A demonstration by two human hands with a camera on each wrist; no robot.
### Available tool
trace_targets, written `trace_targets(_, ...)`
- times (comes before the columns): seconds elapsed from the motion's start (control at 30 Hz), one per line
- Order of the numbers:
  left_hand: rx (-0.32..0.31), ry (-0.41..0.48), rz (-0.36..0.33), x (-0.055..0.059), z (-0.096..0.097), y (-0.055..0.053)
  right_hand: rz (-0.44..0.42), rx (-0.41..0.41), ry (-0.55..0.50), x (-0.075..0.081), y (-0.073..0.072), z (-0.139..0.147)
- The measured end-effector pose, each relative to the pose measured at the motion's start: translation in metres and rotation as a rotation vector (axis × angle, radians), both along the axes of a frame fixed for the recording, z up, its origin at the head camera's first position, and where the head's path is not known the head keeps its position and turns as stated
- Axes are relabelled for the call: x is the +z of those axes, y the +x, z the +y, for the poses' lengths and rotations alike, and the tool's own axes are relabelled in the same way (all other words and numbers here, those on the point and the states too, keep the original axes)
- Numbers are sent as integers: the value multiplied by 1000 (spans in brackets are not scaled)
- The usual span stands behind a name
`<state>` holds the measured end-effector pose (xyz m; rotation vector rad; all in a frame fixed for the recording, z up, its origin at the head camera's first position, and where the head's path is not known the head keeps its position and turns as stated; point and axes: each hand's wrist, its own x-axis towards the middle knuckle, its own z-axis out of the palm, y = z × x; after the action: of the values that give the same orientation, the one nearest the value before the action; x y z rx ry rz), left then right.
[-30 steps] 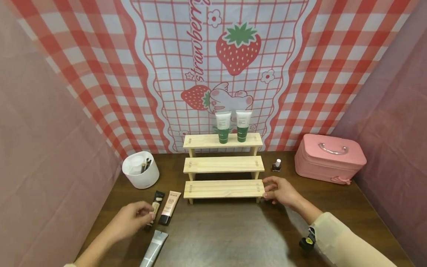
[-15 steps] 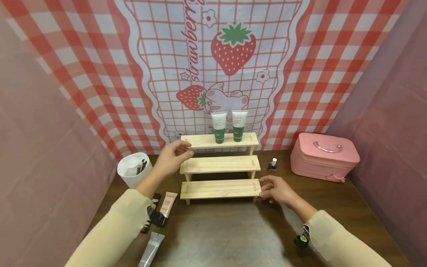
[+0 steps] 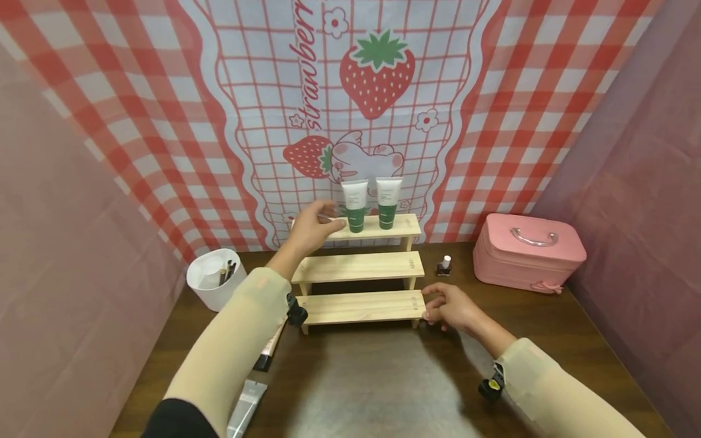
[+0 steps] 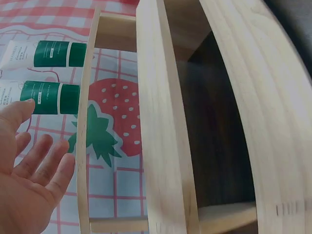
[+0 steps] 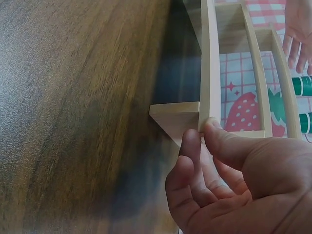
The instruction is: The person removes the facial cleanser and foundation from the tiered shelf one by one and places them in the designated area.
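Observation:
A three-step wooden display rack (image 3: pixel 361 307) stands against the backdrop. On its top step two white-and-green squeeze tubes stand cap down: the left tube (image 3: pixel 356 210) and the right tube (image 3: pixel 389 204). My left hand (image 3: pixel 313 230) reaches over the left end of that step, thumb toward the left tube. In the left wrist view its fingers are spread and loosely bent, with the thumb tip at the near tube (image 4: pixel 46 97); whether they touch is unclear. My right hand (image 5: pixel 243 180) pinches the right end of the bottom step between thumb and forefinger.
At left are a white holder (image 3: pixel 213 298) with brushes, a partly covered BB cream tube (image 3: pixel 268 350) and a grey tube (image 3: pixel 247 407). A nail polish bottle (image 3: pixel 444 266) and a pink case (image 3: pixel 528 252) stand at right. Fabric walls enclose three sides.
My left hand has moved from beside the tubes on the table up and right to the rack's top step. My right hand stays at the bottom step. The view has shifted slightly.

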<state>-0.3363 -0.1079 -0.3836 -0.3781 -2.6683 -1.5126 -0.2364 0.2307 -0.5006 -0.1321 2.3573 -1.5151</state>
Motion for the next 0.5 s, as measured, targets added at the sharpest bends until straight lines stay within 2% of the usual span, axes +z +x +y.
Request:
trace_targets(0.3,1,45,-5,4,16,-7,-32,-5,27,0,-4,-1)
trace_targets(0.5,38,40,-19,6,27,-10,-35,-8,42,2,-3,0)
